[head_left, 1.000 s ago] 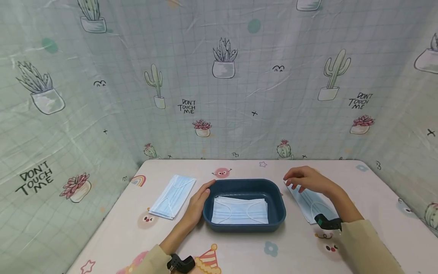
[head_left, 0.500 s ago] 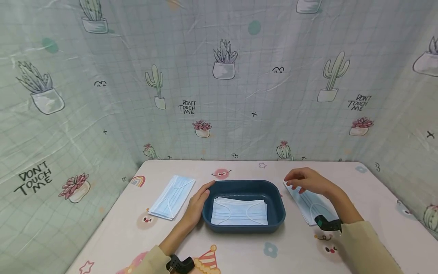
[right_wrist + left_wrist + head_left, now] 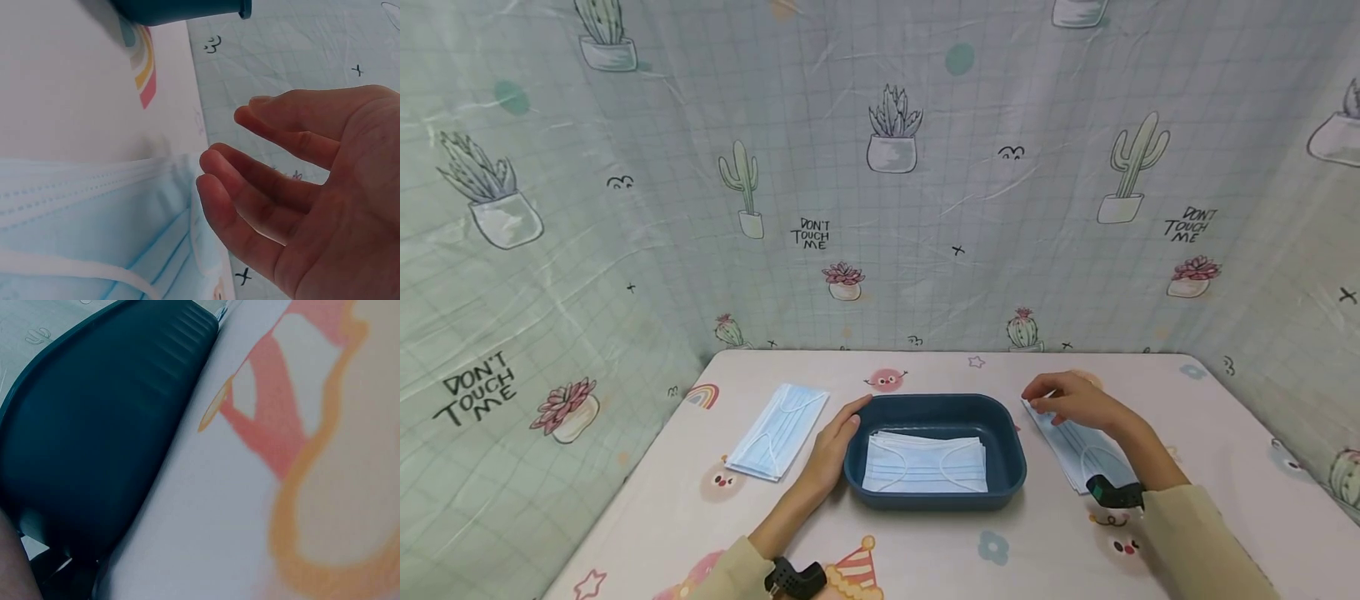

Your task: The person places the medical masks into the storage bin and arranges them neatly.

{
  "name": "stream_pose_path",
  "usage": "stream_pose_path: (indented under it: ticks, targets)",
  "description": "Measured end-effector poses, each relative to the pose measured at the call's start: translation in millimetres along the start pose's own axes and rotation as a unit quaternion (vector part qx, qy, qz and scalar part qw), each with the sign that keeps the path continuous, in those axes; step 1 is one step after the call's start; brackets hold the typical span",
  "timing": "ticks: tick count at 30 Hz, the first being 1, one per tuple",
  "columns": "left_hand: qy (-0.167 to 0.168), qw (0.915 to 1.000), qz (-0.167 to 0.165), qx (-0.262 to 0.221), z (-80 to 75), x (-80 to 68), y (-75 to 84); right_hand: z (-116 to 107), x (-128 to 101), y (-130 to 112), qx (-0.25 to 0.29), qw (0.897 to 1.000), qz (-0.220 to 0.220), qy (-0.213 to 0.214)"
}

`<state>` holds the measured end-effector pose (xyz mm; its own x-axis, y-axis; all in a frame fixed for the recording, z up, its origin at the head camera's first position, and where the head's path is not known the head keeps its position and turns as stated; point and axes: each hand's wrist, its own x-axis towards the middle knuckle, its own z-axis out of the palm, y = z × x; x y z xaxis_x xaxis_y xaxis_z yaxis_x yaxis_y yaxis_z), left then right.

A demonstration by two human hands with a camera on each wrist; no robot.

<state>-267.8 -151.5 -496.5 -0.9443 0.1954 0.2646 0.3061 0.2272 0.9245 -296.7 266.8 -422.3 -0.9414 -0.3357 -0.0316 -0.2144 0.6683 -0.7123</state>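
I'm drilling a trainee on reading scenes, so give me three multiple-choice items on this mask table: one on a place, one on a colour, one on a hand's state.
1. Where does the left hand rest?
A. against the tray's left wall
B. on the left mask pile
C. inside the tray

2. What colour is the tray?
A. white
B. dark blue
C. red

3. How is the right hand?
A. fist closed on a mask
B. flat inside the tray
C. open, fingers loosely bent over the right mask stack

Answers:
1 A: the head view shows the fingers along the tray's left side.
2 B: both head and left wrist views show dark blue.
3 C: the right wrist view shows relaxed fingers holding nothing.
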Motion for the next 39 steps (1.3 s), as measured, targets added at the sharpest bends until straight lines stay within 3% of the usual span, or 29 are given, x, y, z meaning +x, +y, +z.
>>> stream_pose_path:
  ticks: [10, 19, 32, 39]
  targets:
    - [0.000, 1.0000, -0.007, 0.005, 3.2, 0.1, 1.9, 2.0, 0.1, 10.2, 0.017, 1.000, -0.003, -0.023]
    - [-0.007, 0.9994, 0.013, 0.032, 2.7, 0.4, 1.6, 9.6, -2.0, 12.3, 0.023, 0.999, 0.009, -0.022]
    - [0.009, 0.9999, -0.003, 0.013, -0.3, -0.2, 0.8, 10.7, 7.7, 8.0, 0.014, 0.999, 0.001, -0.040]
    - [0.000, 1.0000, -0.003, 0.006, -0.7, -0.7, 0.5, 7.3, 3.4, 6.9, -0.015, 1.000, -0.008, -0.008]
